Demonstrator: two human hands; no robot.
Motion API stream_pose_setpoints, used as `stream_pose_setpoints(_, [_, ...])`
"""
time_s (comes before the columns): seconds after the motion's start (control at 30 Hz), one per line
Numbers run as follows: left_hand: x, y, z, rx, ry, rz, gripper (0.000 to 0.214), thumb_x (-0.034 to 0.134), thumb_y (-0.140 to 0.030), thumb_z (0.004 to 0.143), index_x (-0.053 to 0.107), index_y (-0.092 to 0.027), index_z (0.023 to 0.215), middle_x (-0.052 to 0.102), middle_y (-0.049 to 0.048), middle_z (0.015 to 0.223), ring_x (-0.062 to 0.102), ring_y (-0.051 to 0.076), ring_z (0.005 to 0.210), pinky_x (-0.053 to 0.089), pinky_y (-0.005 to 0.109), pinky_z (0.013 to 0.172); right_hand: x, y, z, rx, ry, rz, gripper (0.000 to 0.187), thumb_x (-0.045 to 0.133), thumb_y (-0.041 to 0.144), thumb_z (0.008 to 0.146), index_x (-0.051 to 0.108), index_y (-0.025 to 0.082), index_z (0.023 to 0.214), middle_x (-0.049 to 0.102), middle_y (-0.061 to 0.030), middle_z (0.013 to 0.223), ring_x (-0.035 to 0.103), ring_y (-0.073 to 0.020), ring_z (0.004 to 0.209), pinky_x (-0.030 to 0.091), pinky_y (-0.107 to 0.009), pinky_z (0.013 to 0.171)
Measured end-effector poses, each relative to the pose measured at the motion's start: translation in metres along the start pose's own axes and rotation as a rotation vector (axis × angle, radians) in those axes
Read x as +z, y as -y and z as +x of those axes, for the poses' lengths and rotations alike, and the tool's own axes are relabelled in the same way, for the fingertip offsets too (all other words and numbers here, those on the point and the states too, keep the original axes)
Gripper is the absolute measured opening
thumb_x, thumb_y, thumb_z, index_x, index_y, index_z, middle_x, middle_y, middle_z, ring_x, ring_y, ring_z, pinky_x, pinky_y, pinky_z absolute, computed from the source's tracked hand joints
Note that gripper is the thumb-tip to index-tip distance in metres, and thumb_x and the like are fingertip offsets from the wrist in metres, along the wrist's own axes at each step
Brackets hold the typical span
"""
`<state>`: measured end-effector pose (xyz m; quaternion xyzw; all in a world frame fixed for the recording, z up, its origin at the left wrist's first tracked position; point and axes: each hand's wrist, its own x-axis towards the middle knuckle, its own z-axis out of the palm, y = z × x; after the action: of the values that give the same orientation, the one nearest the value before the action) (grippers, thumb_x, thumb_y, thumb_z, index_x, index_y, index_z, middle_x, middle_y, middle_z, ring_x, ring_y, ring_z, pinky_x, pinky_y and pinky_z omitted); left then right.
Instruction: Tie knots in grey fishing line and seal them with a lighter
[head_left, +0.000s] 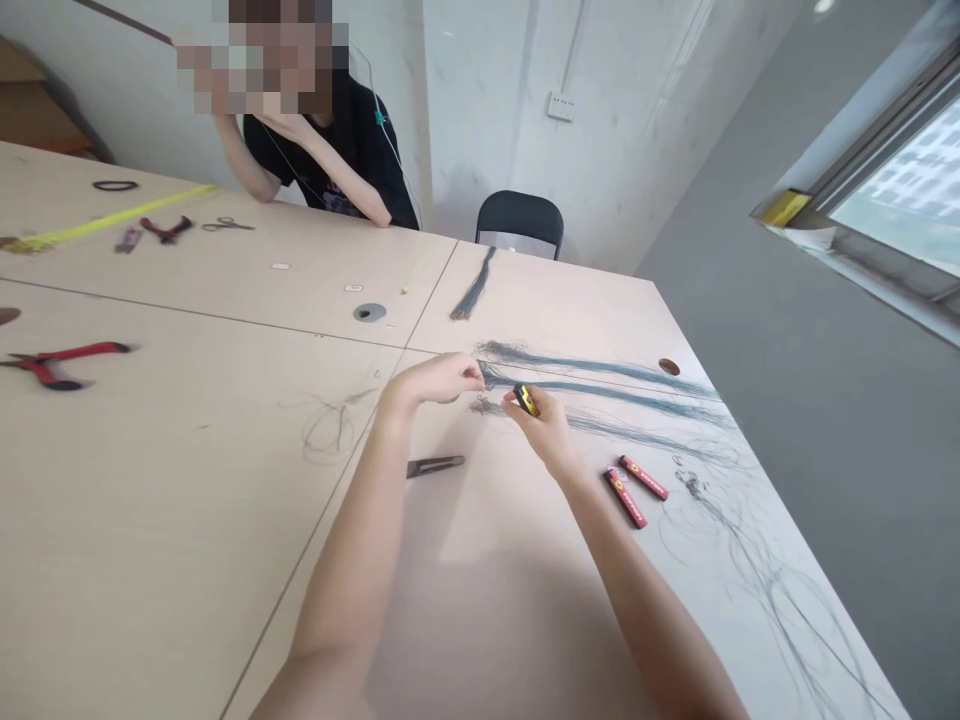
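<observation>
My right hand (546,425) is wrapped round a black and yellow lighter (527,400), held upright over the table; no flame shows. Just left of it, my left hand (446,380) is closed in a pinch by the tangled ends of the dark blue-green thread bundles. What its fingertips hold is too fine to make out. Three bundles lie side by side and run to the right: a far bundle (592,362), a middle bundle (622,398) and a near bundle (637,430). Tweezers (439,466) lie beside my left forearm, which hides part of them.
Two red lighters (626,498) (643,478) and loose threads (757,560) lie at right. A short thread bundle (474,288) rests farther back. Red-handled pliers (64,362) are at left. Across the table sits a person (330,150) in black, beside a folding chair (520,215).
</observation>
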<state>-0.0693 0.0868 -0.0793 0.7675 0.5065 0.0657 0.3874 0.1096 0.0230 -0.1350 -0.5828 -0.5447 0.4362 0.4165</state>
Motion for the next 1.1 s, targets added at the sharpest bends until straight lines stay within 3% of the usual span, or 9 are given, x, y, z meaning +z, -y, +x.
stream_pose_setpoints(0.23, [-0.001, 0.002, 0.001, 0.025, -0.018, -0.053, 0.016, 0.054, -0.031, 0.075, 0.062, -0.018, 0.072, 0.053, -0.0008, 0.064, 0.044, 0.013, 0.057, 0.034, 0.026, 0.056, 0.014, 0.006, 0.023, -0.001, 0.036, 0.008, 0.027, 0.065, 0.043, 0.072, 0.063, 0.016, 0.073, 0.036, 0.0063, 0.055, 0.029, -0.0103, 0.055, 0.018, -0.026, 0.052])
stream_pose_setpoints(0.4, [-0.002, 0.002, 0.0, -0.006, -0.065, -0.067, 0.023, 0.052, -0.034, 0.078, 0.066, -0.017, 0.086, 0.061, 0.0023, 0.075, 0.049, 0.015, 0.06, 0.037, 0.026, 0.057, 0.009, 0.004, 0.025, 0.028, 0.012, 0.053, 0.025, 0.067, 0.041, 0.07, 0.066, 0.016, 0.073, 0.038, 0.0057, 0.055, 0.03, -0.0103, 0.055, 0.02, -0.026, 0.054])
stream_pose_setpoints(0.6, [0.0, 0.001, 0.004, -0.004, -0.016, -0.07, 0.034, 0.059, -0.036, 0.073, 0.072, -0.017, 0.097, 0.064, 0.0033, 0.084, 0.049, 0.014, 0.061, 0.037, 0.025, 0.057, 0.005, 0.006, 0.027, 0.118, -0.029, 0.158, 0.034, 0.071, 0.045, 0.065, 0.073, 0.015, 0.081, 0.039, 0.004, 0.055, 0.034, -0.012, 0.057, 0.023, -0.026, 0.053])
stream_pose_setpoints(0.9, [0.002, 0.003, 0.007, 0.009, 0.004, -0.063, 0.025, 0.06, -0.038, 0.072, 0.071, -0.017, 0.078, 0.055, 0.0, 0.066, 0.041, 0.012, 0.056, 0.031, 0.026, 0.054, 0.008, 0.009, 0.023, 0.16, -0.073, 0.271, 0.042, 0.073, 0.048, 0.059, 0.075, 0.014, 0.084, 0.033, 0.0065, 0.052, 0.026, -0.0093, 0.051, 0.017, -0.027, 0.05])
stream_pose_setpoints(1.1, [0.0, 0.002, 0.004, -0.016, -0.01, -0.029, 0.028, 0.061, -0.041, 0.071, 0.074, -0.017, 0.08, 0.06, 0.0009, 0.068, 0.043, 0.013, 0.056, 0.032, 0.026, 0.055, 0.006, 0.008, 0.025, 0.128, -0.149, 0.322, 0.042, 0.074, 0.049, 0.057, 0.072, 0.014, 0.081, 0.033, 0.0071, 0.052, 0.024, -0.0086, 0.05, 0.016, -0.027, 0.049])
